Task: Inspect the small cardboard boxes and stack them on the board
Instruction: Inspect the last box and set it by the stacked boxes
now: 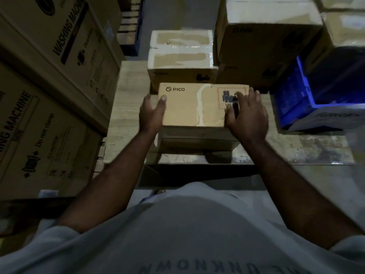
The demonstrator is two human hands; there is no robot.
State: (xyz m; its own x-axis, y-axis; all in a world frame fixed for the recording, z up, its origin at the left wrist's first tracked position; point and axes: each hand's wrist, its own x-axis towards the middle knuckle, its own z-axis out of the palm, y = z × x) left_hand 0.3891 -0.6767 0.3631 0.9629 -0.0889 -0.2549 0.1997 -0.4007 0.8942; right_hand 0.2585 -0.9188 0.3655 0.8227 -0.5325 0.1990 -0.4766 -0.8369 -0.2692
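A small cardboard box [189, 107] printed PICO, with a red-bordered label, sits on top of another small box [197, 142] near the front edge of a wooden board [130, 99]. My left hand [151, 113] holds its left end, thumb on the top face. My right hand [245, 115] holds its right end, fingers curled over the label. Behind it stands a taped small box [180, 54] and a taller stack of boxes [266, 36] at the back right.
Large washing machine cartons [49, 86] wall off the left side. A blue and white carton [324, 95] stands at the right on the board. Grey floor [320, 194] lies in front of the board, beside my body.
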